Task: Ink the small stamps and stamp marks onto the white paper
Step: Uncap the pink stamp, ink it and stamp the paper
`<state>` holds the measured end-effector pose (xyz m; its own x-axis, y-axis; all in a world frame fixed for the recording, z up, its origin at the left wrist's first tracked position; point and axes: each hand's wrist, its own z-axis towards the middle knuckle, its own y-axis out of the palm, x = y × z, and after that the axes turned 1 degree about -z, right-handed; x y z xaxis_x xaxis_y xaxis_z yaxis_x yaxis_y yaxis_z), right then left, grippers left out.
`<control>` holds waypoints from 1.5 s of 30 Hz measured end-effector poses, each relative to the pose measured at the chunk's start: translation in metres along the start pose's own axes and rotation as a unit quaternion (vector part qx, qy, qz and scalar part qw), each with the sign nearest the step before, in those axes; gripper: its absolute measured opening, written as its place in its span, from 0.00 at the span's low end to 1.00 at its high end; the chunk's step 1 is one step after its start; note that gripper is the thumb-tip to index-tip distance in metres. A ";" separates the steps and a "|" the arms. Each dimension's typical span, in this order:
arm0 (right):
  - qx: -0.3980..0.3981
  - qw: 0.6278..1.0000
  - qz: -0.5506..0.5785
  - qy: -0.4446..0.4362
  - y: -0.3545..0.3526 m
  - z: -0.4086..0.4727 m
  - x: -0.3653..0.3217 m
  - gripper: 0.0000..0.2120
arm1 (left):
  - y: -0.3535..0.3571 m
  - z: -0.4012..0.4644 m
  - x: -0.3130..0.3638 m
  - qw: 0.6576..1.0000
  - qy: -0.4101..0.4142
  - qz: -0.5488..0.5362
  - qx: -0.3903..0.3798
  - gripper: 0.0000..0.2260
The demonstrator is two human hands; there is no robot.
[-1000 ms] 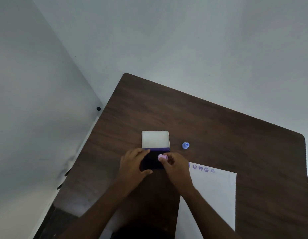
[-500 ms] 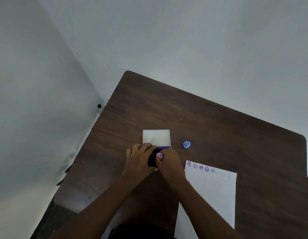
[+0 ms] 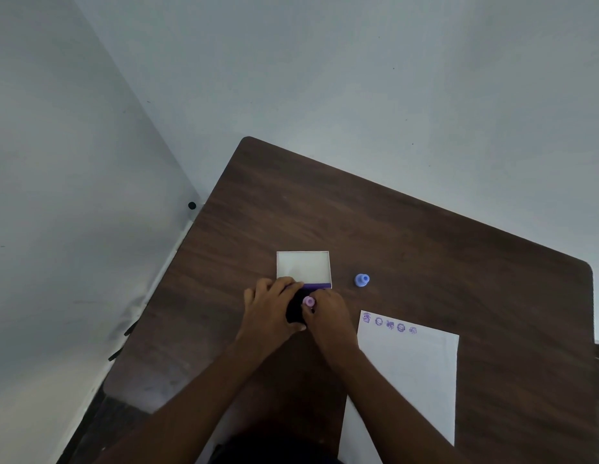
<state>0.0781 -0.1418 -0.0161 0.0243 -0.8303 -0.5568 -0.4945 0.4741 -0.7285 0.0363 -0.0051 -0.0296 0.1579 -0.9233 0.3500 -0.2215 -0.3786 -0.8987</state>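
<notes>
Head view looks down on a dark brown wooden table pushed into the corner of two pale walls. On its right part lies the white paper, a plain sheet set at a slight angle, its near end running out of the bottom of the view. Along the sheet's far edge runs a row of five small purple stamp marks, round and cartoon-like, too small to read in detail. Left of the paper sits the ink pad, a dark, nearly black block mostly hidden under the hands, with its open lid lying flat behind it, white inside with a purple strip along the hinge edge.

Both hands meet over the pad. The left hand has its fingers curled over the pad's left side and far edge, gripping it in place, thumb lying along the near side. The right hand pinches the pink stamp between its fingertips; the stamp is a small round pink knob with a pale top, standing upright on the dark pad surface, just beside the left hand's fingers and right at the front of the right hand.

A blue stamp, the same small knobbed shape, stands alone on the table to the right of the lid, apart from both hands and beyond the paper's far edge
</notes>
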 end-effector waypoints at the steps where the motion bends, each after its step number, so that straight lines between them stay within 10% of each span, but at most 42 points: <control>1: -0.001 1.000 -0.003 -0.002 -0.001 0.001 -0.001 0.12 | 0.000 0.000 0.000 1.000 0.000 0.000 -0.002 0.36; 11: 0.001 1.000 -0.012 -0.003 0.001 0.002 0.000 0.11 | -0.002 0.001 0.001 1.000 0.003 0.003 -0.005 0.35; 17: -0.234 0.935 -0.016 0.266 -0.005 0.037 -0.015 0.32 | -0.002 0.000 0.002 1.000 0.001 0.002 0.000 0.35; 31: -0.247 0.922 0.006 0.298 -0.008 0.036 -0.017 0.33 | -0.005 -0.002 0.005 1.000 0.006 0.011 0.001 0.35; 38: -0.090 0.977 0.043 0.187 -0.015 0.014 -0.004 0.22 | -0.009 0.000 0.011 0.999 0.001 0.027 -0.028 0.36; 45: 0.126 0.947 0.237 0.178 -0.033 -0.043 0.038 0.12 | -0.004 -0.001 0.038 0.998 0.046 -0.032 -0.014 0.23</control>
<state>0.0577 -0.2018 0.0040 -0.4658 -0.5313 -0.7076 -0.1519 0.8358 -0.5276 0.0422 -0.0390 -0.0120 0.0833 -0.8990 0.4299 -0.2407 -0.4368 -0.8668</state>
